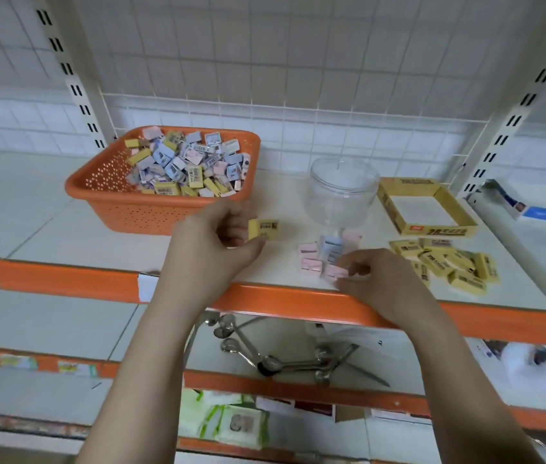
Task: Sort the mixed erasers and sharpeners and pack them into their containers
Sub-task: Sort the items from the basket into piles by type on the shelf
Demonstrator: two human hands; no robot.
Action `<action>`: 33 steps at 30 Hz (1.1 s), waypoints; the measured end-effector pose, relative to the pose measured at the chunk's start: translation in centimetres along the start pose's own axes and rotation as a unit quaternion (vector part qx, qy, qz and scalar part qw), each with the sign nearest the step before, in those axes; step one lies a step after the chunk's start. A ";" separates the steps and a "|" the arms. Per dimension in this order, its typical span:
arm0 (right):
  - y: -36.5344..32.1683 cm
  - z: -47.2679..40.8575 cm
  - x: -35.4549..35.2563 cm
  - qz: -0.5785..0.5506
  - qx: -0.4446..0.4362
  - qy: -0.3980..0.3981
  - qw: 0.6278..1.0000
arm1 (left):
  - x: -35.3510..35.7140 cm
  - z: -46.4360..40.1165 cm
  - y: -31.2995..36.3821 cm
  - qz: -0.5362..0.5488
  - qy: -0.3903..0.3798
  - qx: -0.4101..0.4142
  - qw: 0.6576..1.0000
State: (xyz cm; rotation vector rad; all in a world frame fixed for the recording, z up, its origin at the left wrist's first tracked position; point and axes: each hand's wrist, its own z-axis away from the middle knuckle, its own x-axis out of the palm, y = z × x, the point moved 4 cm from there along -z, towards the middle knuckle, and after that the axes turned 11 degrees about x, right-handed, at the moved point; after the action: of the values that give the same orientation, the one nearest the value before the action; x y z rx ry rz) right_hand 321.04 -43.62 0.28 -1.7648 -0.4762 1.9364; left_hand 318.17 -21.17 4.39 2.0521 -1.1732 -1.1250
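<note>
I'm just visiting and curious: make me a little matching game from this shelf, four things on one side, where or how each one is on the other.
Things:
1. orange basket
2. clear jar
3. yellow cardboard box
4. left hand

States:
A. empty, between the basket and the box
B. pinching a yellow eraser
C. heaped with mixed small packets
D. open, nothing inside, far right on the shelf

Pairs: 1-C, 2-A, 3-D, 4-B
</note>
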 end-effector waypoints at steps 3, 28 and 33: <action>0.0 -0.2 0.4 0.013 0.013 0.003 1.000 | 0.1 -0.1 -0.4 0.009 -0.009 -0.010 1.000; 12.1 -1.0 -12.0 -0.063 0.115 0.176 0.976 | 21.4 -2.7 4.1 0.079 -0.206 -0.024 0.975; 12.8 -2.1 -13.0 -0.038 0.071 0.156 0.985 | 22.7 -2.3 4.0 0.004 -0.192 -0.042 0.981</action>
State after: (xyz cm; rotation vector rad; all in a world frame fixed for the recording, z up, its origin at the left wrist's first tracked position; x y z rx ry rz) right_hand 322.42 -61.56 3.78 -1.8811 -0.2838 1.5629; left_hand 324.75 -42.83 -0.65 1.8129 -1.2817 -1.5881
